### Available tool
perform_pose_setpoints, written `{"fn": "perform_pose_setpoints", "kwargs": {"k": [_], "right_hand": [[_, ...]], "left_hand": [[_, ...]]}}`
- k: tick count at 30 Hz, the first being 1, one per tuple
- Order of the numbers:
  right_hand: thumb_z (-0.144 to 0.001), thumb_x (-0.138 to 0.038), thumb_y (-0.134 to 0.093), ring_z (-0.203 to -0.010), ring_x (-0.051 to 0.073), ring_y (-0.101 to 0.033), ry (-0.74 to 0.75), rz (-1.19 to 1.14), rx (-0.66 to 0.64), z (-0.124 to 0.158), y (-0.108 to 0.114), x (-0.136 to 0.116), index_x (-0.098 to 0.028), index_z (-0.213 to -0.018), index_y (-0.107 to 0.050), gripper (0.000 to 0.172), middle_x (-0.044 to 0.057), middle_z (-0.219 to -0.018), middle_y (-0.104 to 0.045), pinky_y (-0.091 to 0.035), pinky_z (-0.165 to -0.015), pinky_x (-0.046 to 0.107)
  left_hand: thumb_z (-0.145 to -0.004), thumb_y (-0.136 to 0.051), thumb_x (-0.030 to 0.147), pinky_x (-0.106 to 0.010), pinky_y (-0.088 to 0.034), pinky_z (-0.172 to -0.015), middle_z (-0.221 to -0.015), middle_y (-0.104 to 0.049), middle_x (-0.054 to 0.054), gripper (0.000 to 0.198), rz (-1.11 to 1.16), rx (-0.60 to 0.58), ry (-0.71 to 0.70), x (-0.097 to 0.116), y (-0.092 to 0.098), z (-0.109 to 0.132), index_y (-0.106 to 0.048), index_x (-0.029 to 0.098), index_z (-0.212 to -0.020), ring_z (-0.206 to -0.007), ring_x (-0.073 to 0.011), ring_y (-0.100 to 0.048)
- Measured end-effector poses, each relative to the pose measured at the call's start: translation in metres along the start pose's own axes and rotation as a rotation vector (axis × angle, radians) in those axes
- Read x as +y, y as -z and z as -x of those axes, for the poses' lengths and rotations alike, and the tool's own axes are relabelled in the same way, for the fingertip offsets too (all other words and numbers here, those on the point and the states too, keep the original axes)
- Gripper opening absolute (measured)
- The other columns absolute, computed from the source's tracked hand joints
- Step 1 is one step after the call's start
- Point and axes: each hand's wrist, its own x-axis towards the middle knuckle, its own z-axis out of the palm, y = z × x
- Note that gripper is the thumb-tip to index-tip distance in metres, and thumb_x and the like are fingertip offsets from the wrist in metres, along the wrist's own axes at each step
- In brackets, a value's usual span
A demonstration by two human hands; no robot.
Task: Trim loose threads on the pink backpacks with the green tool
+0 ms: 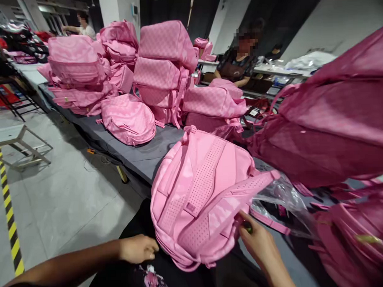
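Observation:
A pink backpack [211,172] lies tilted at the table's near edge, its back panel and perforated shoulder straps facing up. At its right side my right hand [259,239] has its fingers closed on the bag's edge. A small dark-green object [247,227] shows within that hand; its kind is not clear. My left hand [138,248] is beside the bag's lower left edge, fingers curled in, with nothing visible in them. Whether its fingertips touch the fabric I cannot tell.
More pink backpacks stand stacked along the grey table [129,156], with a large pile [341,121] close at right. Clear plastic [284,194] lies beside my bag. A person [239,62] is across the table. A stool [18,141] stands left on the floor.

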Motion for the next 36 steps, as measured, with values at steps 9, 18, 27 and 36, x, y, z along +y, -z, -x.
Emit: {"fn": "perform_pose_setpoints", "kwargs": {"k": [9, 18, 27, 36], "right_hand": [[-0.089, -0.014, -0.054, -0.133, 0.029, -0.052, 0.338, 0.245, 0.193, 0.023, 0.008, -0.108, -0.019, -0.140, -0.055, 0.052, 0.016, -0.150, -0.051, -0.052, -0.101, 0.038], [-0.100, -0.023, -0.046, -0.089, 0.027, -0.070, -0.009, 0.359, -0.057, 0.018, -0.006, -0.091, -0.008, -0.119, -0.055, 0.025, 0.020, -0.113, -0.065, -0.052, -0.063, 0.032], [-0.100, -0.041, -0.053, -0.090, 0.030, -0.072, -0.188, 0.198, -0.088, 0.005, -0.011, -0.083, -0.015, -0.113, -0.056, 0.029, 0.012, -0.097, -0.074, -0.044, -0.067, 0.032], [-0.101, -0.035, -0.053, -0.083, 0.026, -0.072, -0.131, 0.166, -0.052, 0.037, -0.015, -0.075, -0.018, -0.110, -0.058, 0.020, 0.010, -0.093, -0.075, -0.036, -0.061, 0.030]], "left_hand": [[-0.095, -0.052, 0.039, -0.059, -0.023, -0.124, -0.158, -0.042, -0.013, 0.054, -0.710, 0.619, -0.418, 0.044, 0.067, -0.122, -0.052, 0.020, -0.146, -0.151, -0.0343, -0.031], [-0.100, -0.039, 0.045, -0.076, -0.015, -0.118, -0.166, -0.023, -0.012, 0.059, -1.003, 0.633, -0.214, -0.009, -0.014, -0.138, -0.039, 0.026, -0.155, -0.154, -0.0408, -0.020], [-0.101, -0.042, 0.038, -0.053, -0.036, -0.114, -0.140, -0.060, -0.016, 0.044, -0.986, 0.581, -0.571, 0.041, 0.023, -0.136, -0.059, 0.019, -0.136, -0.132, -0.0302, -0.051], [-0.100, -0.041, 0.055, -0.045, -0.039, -0.086, -0.082, -0.067, -0.010, 0.050, -1.271, 0.308, -1.079, 0.116, 0.081, -0.231, -0.070, 0.016, -0.086, -0.082, -0.0247, -0.056]]}}
